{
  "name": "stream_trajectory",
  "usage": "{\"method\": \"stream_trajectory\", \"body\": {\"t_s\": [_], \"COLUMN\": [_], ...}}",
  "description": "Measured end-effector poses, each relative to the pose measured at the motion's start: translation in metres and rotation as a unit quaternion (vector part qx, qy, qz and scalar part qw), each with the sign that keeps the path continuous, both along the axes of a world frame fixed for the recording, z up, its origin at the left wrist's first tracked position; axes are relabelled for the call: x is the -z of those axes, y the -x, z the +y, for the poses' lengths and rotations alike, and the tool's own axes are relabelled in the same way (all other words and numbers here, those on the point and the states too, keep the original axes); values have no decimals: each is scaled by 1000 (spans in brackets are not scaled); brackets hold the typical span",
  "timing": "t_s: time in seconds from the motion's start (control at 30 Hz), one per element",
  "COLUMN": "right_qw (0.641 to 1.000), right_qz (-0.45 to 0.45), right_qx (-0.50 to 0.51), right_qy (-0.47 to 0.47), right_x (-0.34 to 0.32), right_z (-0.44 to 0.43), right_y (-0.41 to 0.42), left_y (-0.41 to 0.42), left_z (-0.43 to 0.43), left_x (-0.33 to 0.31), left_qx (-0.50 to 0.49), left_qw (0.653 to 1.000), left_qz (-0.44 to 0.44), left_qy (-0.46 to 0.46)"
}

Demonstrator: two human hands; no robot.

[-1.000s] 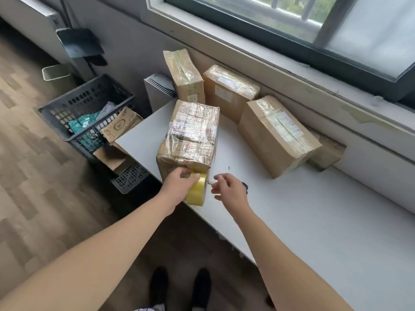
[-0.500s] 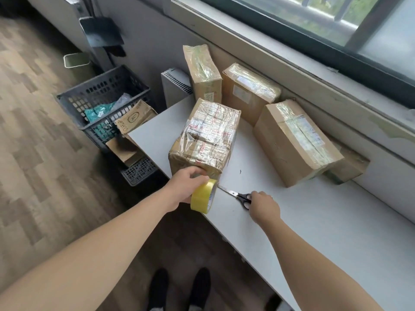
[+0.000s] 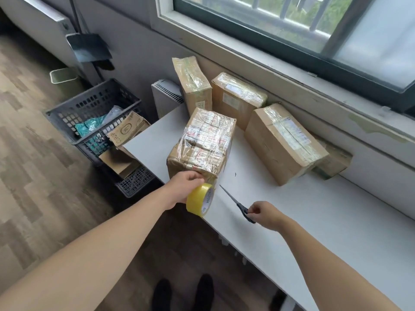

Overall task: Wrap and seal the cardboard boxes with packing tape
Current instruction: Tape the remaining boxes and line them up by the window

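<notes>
The person's left hand (image 3: 184,187) and right hand (image 3: 267,215) are bare, and so are the left forearm (image 3: 101,243) and right forearm (image 3: 325,265) all the way to the picture's edge. On the feet is a pair of dark shoes (image 3: 163,295) with rounded toes, probably black, though they are too dim to tell the material or fastening.

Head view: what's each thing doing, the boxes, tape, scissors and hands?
near box: taped over, standing on the table
large box: taped shut
tape roll: on edge, at the near box's corner
scissors: blades closed
left hand: grips the tape roll
right hand: grips the scissors
</notes>
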State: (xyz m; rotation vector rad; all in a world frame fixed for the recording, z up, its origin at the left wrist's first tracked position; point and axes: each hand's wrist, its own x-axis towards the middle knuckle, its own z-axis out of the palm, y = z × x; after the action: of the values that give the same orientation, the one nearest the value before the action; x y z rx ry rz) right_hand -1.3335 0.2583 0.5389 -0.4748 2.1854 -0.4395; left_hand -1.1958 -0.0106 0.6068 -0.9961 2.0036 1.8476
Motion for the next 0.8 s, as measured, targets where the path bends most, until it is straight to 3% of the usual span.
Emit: {"method": "stream_trajectory", "body": {"t_s": [0.1,0.3,0.47,0.8], "right_qw": [995,989,992,995], "right_qz": [-74,-130,-114,-96], "right_qx": [34,20,-38,-32], "right_qy": [63,67,26,16], "right_x": [-36,-97,-112,-111], "right_z": [12,13,-8,-29], "right_y": [-2,-15,-21,-11], "left_y": [1,2,1,-2], "left_z": [-4,-11,-15,-20], "left_x": [-1,-7,-6,-1], "left_qx": [14,43,69,92], "left_qw": [1000,999,996,995], "left_qz": [0,-6,0,8], "left_qy": [0,-17,-49,-44]}}
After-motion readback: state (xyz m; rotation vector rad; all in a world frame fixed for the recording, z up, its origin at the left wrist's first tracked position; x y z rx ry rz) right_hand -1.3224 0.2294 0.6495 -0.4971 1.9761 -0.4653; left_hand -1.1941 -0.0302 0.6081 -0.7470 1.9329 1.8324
